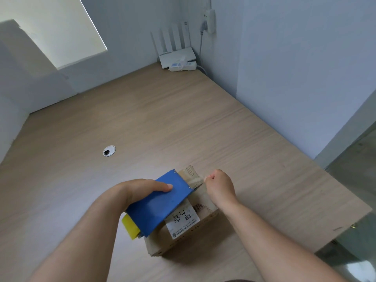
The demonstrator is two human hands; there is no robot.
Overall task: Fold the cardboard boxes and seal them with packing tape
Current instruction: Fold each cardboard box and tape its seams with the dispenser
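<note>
The box (184, 233) sits on the desk (183, 119) near its front edge, just in front of the person, with 1 corner turned toward the camera. A white label (182, 219) on its top reads "A34" in black marker. At the far end of the box a crumpled cardboard flap (191, 174) sticks up.

The left hand (142, 190) grips a blue tape dispenser (158, 202). Its thumb lies flat across the blue plate, and the other fingers wrap underneath, out of sight. The dispenser is held tilted over the left part of the box top, covering that side of the label. Its yellow end (131, 225) points back toward the person and hangs past the box's left edge.

The right hand (219, 188) is above the far right part of the box, just beside the flap. Its fingers are curled in, and thumb and forefinger pinch a thin pale glint of tape (205, 177). The strip is too faint to follow back to the dispenser.

A round cable hole (109, 151) is set in the desk to the left, well apart from the box. In the far corner stand a white router (177, 55) with 4 antennas and a power strip (183, 67) just in front of it. A plug (209, 21) sits in the wall above.
</note>
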